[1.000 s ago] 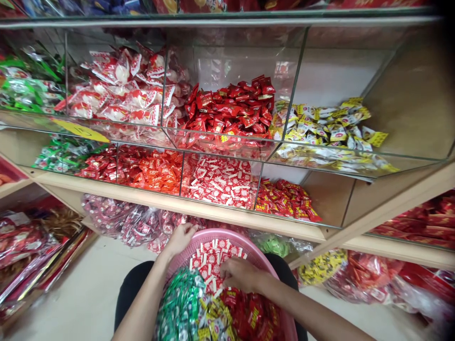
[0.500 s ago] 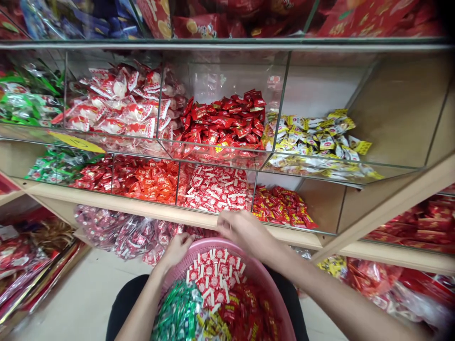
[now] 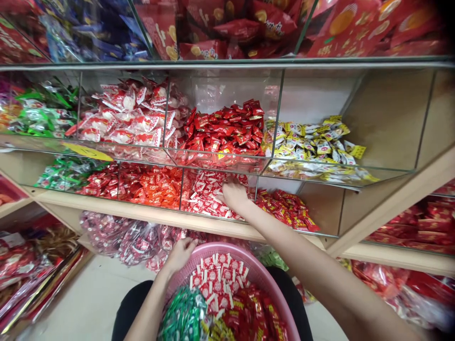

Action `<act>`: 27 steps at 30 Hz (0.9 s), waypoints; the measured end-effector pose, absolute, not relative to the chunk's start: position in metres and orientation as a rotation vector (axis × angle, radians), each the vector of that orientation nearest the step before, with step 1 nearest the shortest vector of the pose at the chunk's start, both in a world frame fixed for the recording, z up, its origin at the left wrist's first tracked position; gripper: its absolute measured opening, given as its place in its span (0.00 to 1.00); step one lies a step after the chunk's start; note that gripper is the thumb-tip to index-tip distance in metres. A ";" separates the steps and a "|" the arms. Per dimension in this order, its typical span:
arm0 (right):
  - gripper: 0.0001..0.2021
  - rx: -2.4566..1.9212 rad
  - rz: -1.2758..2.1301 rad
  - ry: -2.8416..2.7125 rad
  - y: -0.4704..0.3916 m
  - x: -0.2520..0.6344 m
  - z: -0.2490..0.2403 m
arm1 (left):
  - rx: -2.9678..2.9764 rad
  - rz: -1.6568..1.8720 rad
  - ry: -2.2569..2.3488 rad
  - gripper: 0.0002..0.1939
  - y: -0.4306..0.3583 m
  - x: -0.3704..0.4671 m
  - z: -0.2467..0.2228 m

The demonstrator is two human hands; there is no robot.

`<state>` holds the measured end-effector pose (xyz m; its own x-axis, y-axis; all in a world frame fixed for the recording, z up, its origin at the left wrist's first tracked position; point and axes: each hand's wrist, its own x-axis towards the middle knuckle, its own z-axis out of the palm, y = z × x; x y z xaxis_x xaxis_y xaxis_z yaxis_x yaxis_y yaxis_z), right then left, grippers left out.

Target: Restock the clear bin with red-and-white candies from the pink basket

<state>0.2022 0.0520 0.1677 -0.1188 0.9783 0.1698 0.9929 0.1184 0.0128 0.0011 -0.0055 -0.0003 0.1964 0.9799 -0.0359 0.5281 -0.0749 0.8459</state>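
pink basket (image 3: 261, 272): between the knees, likely kept in reach | left hand (image 3: 182, 255): closed on its far-left rim, likely steadying | green candies (image 3: 185, 312): basket's near left, seemingly grouped by kind | right hand (image 3: 235, 195): beyond basket, fingertips hidden, cannot tell if pinching | red-and-white candies (image 3: 203, 193): beyond basket, touching and left of right hand

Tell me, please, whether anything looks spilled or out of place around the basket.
Nothing stands out: the candies lie grouped by colour inside the pink basket, with the left hand at its rim; no spill shows.
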 end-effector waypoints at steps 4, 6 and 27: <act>0.17 -2.066 -0.107 -2.230 0.060 0.202 0.167 | 1.713 0.736 1.430 0.20 -0.005 -0.001 -0.002; 0.17 -2.079 -0.078 -2.228 0.063 0.202 0.168 | 1.712 0.730 1.437 0.20 -0.004 -0.001 -0.003; 0.16 -1.955 0.062 -2.325 0.065 0.207 0.171 | 1.711 0.717 1.422 0.20 -0.004 0.000 0.000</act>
